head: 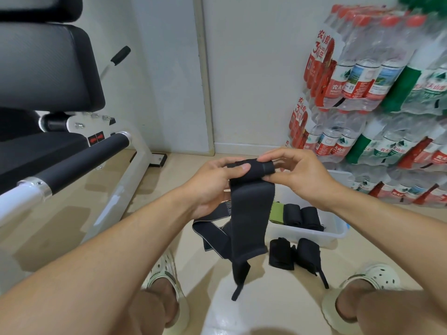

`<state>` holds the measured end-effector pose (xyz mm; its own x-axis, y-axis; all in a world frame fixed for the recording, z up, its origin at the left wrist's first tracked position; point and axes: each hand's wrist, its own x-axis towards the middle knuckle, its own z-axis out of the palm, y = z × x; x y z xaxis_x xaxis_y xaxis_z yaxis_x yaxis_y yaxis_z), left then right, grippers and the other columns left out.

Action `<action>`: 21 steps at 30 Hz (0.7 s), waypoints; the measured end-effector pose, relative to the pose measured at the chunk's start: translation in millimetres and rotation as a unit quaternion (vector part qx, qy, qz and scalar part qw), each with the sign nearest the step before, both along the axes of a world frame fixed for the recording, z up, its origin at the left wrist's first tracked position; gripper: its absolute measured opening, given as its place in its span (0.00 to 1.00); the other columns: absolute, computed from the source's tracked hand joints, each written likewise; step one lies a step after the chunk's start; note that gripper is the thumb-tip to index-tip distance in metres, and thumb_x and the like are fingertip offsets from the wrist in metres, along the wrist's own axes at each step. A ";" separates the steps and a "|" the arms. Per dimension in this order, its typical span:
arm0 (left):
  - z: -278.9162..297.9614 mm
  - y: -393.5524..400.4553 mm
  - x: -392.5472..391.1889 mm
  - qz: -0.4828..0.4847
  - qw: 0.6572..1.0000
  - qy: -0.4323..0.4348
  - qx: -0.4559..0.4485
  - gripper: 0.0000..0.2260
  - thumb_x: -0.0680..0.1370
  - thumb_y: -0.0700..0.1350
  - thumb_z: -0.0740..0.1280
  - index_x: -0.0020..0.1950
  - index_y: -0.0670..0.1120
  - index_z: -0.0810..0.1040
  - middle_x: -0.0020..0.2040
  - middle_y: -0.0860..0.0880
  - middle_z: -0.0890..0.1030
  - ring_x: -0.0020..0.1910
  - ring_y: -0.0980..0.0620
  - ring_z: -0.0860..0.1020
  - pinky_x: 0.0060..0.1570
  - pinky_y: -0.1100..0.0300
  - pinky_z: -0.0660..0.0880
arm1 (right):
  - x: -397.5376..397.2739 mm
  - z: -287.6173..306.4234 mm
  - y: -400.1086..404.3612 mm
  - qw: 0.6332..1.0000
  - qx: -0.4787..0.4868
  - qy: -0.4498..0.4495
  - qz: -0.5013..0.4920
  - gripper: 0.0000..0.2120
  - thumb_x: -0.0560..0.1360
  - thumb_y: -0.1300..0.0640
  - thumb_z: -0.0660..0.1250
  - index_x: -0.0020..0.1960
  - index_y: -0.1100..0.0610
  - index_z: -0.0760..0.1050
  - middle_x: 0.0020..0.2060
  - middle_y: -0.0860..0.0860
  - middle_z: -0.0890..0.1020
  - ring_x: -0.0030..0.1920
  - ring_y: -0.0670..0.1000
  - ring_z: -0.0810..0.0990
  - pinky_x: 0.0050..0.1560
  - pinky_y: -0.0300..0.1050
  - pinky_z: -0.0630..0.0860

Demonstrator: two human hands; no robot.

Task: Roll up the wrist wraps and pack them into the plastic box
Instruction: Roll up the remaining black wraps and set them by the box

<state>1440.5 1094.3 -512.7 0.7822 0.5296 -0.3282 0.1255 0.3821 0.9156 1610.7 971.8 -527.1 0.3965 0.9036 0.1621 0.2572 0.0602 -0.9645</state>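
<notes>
A black wrist wrap (249,213) hangs in the air between both hands, its top end wound into a small roll. My left hand (212,182) pinches the roll's left end with thumb on top. My right hand (300,175) grips the right end. The loose tail drops down to a narrow strap near the floor. Below and to the right, a clear plastic box (336,232) holds a green rolled wrap (277,211) and two black rolled wraps (302,215). Two more rolled black wraps (294,253) lie on the floor in front of the box. An unrolled dark wrap (209,228) lies behind the hanging one.
A weight bench with black pads and a foam-covered bar (79,160) fills the left side. Stacked packs of bottled water (377,93) line the right wall. My feet in pale clogs (167,274) rest on the tile floor at the bottom.
</notes>
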 end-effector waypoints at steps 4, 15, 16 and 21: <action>-0.2 4.4 -0.9 0.003 0.999 -0.020 0.028 0.15 0.78 0.37 0.71 0.64 0.45 0.79 0.54 0.45 0.85 0.47 0.50 0.85 0.51 0.53 0.82 | 1.9 0.6 -2.8 0.995 -0.056 0.071 0.031 0.28 0.67 0.56 0.79 0.66 0.49 0.78 0.62 0.49 0.82 0.58 0.49 0.84 0.56 0.41 0.80; -3.6 -1.8 0.3 0.006 0.996 -0.051 0.072 0.24 0.75 0.29 0.71 0.68 0.48 0.75 0.63 0.39 0.81 0.51 0.47 0.84 0.45 0.55 0.82 | -3.5 -3.1 -2.8 0.994 -0.058 0.089 0.031 0.20 0.71 0.55 0.75 0.63 0.52 0.79 0.58 0.51 0.84 0.56 0.54 0.86 0.56 0.55 0.84; -4.1 -2.1 0.8 0.008 0.996 -0.051 0.072 0.26 0.75 0.29 0.72 0.69 0.49 0.74 0.64 0.40 0.80 0.51 0.47 0.84 0.44 0.55 0.82 | -4.0 -3.5 -2.2 0.995 -0.050 0.088 0.025 0.20 0.71 0.56 0.75 0.63 0.52 0.79 0.58 0.52 0.84 0.54 0.55 0.86 0.54 0.55 0.84; -5.8 -3.1 0.1 0.008 0.999 -0.039 0.026 0.27 0.77 0.32 0.72 0.72 0.49 0.71 0.64 0.42 0.81 0.54 0.47 0.85 0.47 0.54 0.83 | -5.6 -1.7 0.1 0.997 -0.016 0.071 0.003 0.20 0.68 0.55 0.77 0.59 0.49 0.81 0.54 0.48 0.85 0.52 0.53 0.86 0.49 0.51 0.85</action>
